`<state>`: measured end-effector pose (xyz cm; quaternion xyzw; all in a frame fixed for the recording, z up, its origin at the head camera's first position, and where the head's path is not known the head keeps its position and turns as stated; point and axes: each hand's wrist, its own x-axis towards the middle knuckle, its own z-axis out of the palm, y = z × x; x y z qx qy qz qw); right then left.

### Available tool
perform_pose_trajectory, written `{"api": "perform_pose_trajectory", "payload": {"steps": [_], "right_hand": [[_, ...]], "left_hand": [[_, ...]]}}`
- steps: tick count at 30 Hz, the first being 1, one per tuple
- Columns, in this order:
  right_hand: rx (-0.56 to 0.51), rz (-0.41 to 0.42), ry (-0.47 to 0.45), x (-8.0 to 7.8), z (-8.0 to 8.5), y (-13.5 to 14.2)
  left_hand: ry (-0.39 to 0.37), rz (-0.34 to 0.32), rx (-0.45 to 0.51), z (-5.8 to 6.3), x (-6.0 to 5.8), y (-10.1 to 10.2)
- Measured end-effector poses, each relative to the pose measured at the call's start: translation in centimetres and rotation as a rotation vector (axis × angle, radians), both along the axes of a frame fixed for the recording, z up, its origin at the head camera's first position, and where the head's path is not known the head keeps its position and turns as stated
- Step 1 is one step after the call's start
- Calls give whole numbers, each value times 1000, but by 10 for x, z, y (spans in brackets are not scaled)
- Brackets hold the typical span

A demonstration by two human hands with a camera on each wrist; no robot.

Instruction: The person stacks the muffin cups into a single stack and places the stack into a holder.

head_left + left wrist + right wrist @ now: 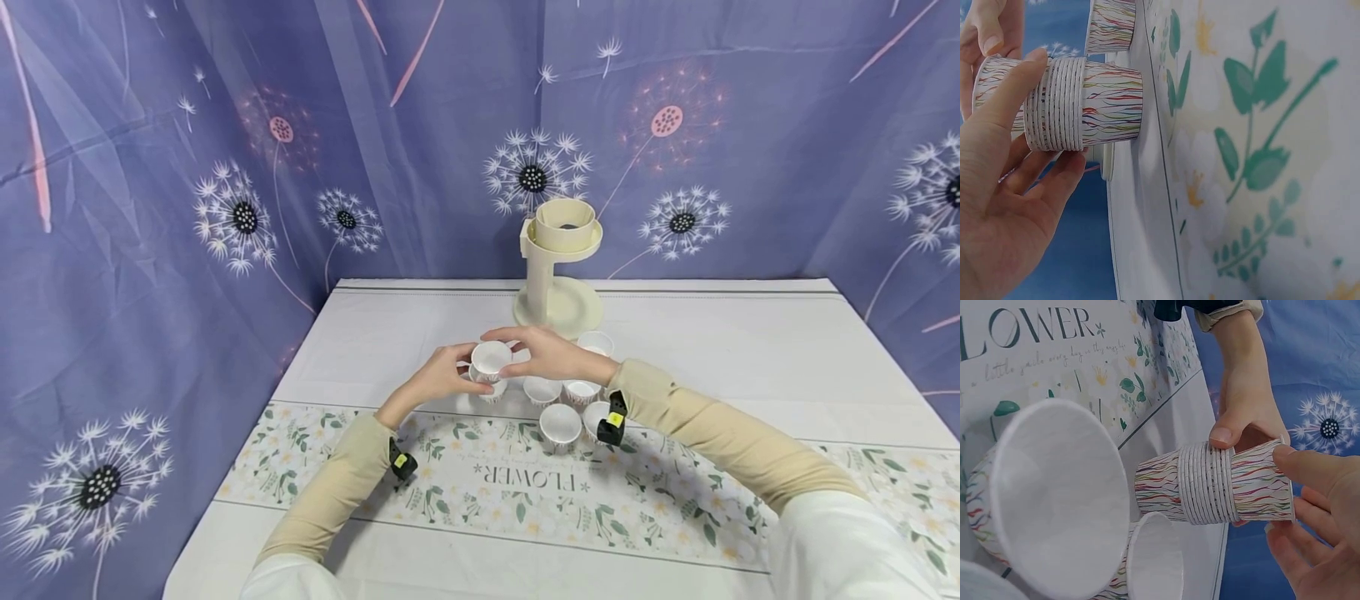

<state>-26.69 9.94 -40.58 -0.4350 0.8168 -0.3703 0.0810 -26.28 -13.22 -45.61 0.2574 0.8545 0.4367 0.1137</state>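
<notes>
Nested paper cups with wavy coloured stripes form a stack (1207,484), upright at the table's middle in the head view. My left hand (438,377) grips this stack around its rims, thumb on one side and fingers on the other. At its upper end, one cup (1263,484) stands out farther than the rest. My right hand (555,354) pinches that cup near its rim between thumb and fingers. Several more striped cups, among them a front cup (560,425) and a cup by the stack (542,390), stand mouth up below the right forearm.
Behind the hands stands a cream stand (538,287) with a round base and a ring (566,237) on top. A floral printed band (450,492) crosses the white tablecloth (712,333). A purple dandelion curtain (420,167) hangs behind and to the left.
</notes>
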Motion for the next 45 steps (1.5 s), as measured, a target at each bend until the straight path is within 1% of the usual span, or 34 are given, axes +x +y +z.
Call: {"api": "perform_pose_trajectory", "payload": {"steps": [7,12,17,21,28,38,45], "right_hand": [[9,19,24,-1,0,-5],[19,40,43,-3,-3,-7],[72,13,62,-3,-4,-7],[88,7,77,-2,-3,-6],[97,-3,35,0,-2,-2],[133,28,4,1,-2,1],[143,51,-14,2,-1,3]], "left_hand": [[-1,-1,22,-2,0,-2],[14,-6,16,-2,0,-3],[49,-8,-19,-2,-1,-3],[56,-10,-29,-3,-2,-2],[72,-18,-10,-3,-2,-1],[81,-38,-16,-1,-2,-3],[90,-73,-16,-1,-3,-5]]}}
